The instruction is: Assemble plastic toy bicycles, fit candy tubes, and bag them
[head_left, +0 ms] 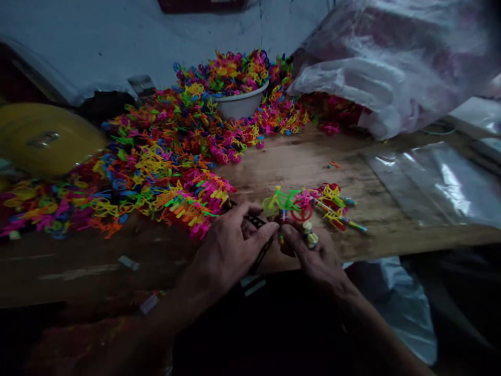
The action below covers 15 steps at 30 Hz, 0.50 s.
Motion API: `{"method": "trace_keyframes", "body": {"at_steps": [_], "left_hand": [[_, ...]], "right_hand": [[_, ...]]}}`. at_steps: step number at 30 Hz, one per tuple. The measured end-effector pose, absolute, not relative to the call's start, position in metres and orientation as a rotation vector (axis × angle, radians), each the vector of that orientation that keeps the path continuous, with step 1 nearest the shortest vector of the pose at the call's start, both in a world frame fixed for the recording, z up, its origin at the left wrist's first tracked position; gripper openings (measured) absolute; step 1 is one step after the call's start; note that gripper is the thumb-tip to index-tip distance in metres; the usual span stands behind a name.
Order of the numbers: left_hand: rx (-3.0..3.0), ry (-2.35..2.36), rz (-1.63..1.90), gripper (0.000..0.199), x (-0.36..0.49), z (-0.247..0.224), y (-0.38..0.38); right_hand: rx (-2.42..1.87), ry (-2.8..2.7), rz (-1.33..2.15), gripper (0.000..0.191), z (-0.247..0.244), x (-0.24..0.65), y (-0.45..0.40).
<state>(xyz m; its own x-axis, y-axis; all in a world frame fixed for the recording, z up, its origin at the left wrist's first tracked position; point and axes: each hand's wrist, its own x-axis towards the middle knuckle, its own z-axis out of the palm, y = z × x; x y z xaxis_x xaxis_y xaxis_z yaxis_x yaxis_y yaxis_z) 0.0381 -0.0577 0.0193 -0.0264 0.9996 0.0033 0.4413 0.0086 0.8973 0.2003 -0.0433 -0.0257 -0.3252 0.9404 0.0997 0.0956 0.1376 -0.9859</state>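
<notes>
My left hand [230, 243] is closed round a dark slotted strip [256, 222] near the table's front edge. Just past its fingers, a neat row of pink, orange and green plastic pieces [199, 201] lies along the strip's line; whether they are joined to it I cannot tell. My right hand [315, 256] is closed on several slim sticks with pale end caps [312, 240]. A small green plastic bicycle [287, 199] with a red wheel stands above the fingertips. More sticks [358, 225] with yellow and pink pieces fan out to the right. Both thumbs nearly meet.
A big heap of bright plastic pieces [156, 151] covers the table's left and back. In it stands a full white bowl [242, 104]. A yellow rounded object [47, 138] is at left, a large plastic bag [391, 62] at back right, and clear plastic sheets [442, 183] lie at right.
</notes>
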Motion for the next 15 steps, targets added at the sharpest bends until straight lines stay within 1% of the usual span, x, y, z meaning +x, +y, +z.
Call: {"method": "trace_keyframes", "body": {"at_steps": [3,5,7,9,11,15], "left_hand": [[1.182,1.267,0.987,0.041,0.054,0.003,-0.044],[1.009,1.098,1.009,0.036,0.063,-0.004,-0.037],[0.844,0.982,1.041,0.026,0.070,-0.007,-0.034],[0.691,0.918,1.063,0.020,0.072,-0.008,-0.032],[0.603,0.910,1.048,0.020,0.071,-0.009,-0.030],[0.569,1.059,1.133,0.025,0.069,-0.011,-0.026]], "right_hand": [[-0.922,-1.529,1.506,0.037,-0.012,0.206,-0.040],[-0.895,-1.534,1.533,0.039,-0.011,0.209,-0.037],[-0.892,-1.597,1.529,0.039,-0.017,0.215,-0.033],[-0.922,-1.714,1.463,0.035,-0.027,0.225,-0.028],[-1.008,-1.823,1.344,0.031,-0.039,0.238,-0.020],[-1.388,-1.863,0.909,0.027,-0.056,0.249,0.004]]}}
